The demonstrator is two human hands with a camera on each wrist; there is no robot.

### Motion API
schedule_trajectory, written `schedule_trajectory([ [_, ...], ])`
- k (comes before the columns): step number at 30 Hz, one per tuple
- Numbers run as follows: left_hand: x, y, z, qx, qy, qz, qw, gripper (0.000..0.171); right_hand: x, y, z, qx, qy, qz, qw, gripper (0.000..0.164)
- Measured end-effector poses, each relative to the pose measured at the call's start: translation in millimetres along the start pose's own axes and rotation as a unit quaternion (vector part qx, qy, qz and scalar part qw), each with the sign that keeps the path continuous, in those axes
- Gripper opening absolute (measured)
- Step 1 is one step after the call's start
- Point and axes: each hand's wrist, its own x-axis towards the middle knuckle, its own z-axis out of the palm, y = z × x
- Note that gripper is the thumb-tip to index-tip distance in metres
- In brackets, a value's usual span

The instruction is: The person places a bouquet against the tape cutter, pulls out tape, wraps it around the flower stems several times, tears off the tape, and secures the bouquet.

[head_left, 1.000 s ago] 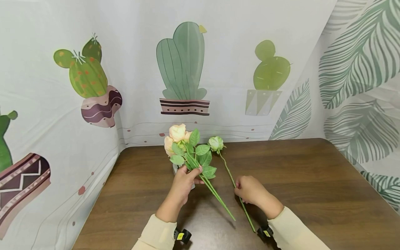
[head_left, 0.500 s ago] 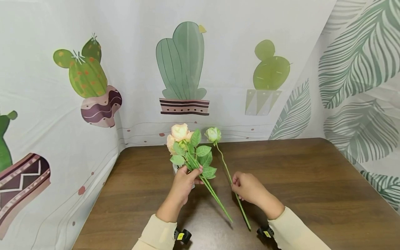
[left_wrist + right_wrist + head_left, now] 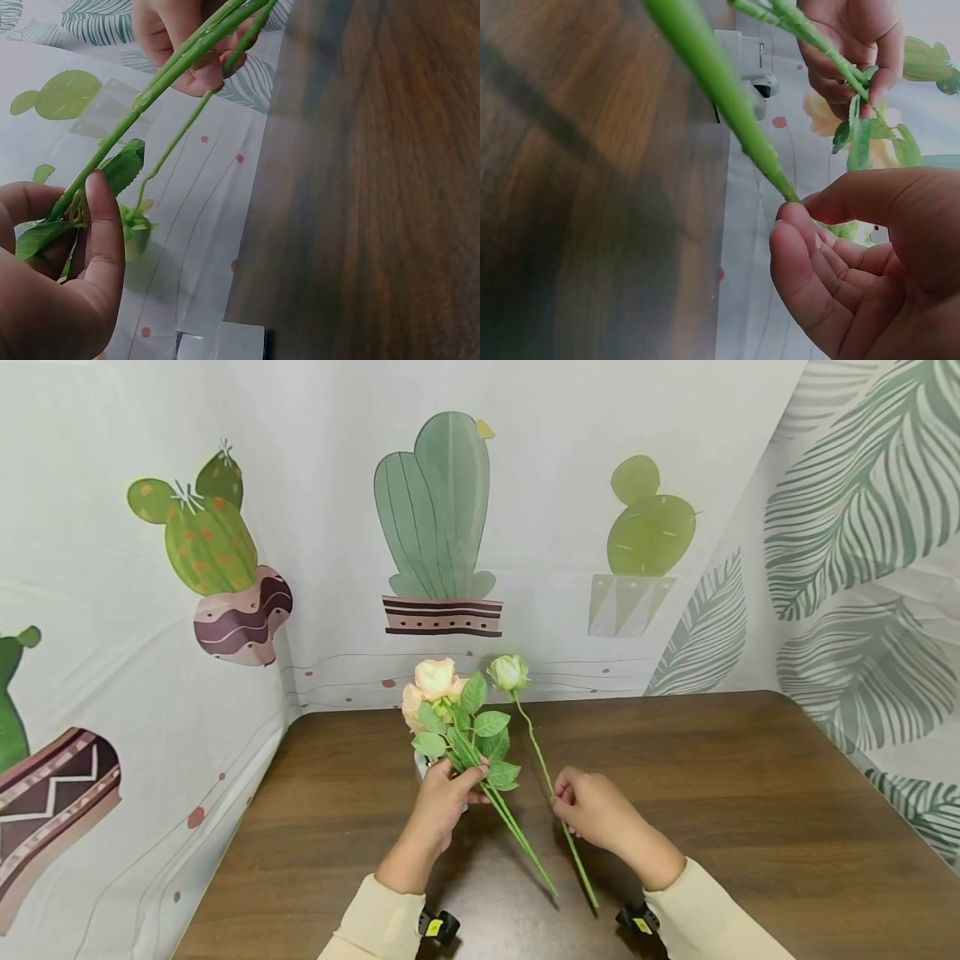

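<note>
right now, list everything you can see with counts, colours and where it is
flower bunch: 1, peach blooms with green leaves, in the left hand
single flower: 1, pale green, its stem in the right hand
object: 1, white, mostly hidden behind the left hand
table: 1, dark brown, below the hands
backdrop: white, behind the table
cactus prints: 4, green, across the backdrop, one cut off
leaf prints: several, grey-green, at right
wrist devices: 2, black, by the cuffs
sleeves: 2, cream, bottom
hands: 2, bare, centre
</note>
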Motion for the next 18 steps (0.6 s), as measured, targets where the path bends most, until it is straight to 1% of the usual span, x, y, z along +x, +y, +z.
schedule_trajectory([
  [12,0.7,-0.6,0.3,-0.002,-0.002,-0.018,0.9998,0.023,-1.8,-8.1,-3.4,-0.007,0.028,-0.031,0.999,0.007],
  [18,0.7,-1.9,1.4,-0.001,-0.001,-0.014,0.9999,0.024,-3.2,-13.2,-4.1,-0.008,0.047,-0.052,0.998,0.006],
])
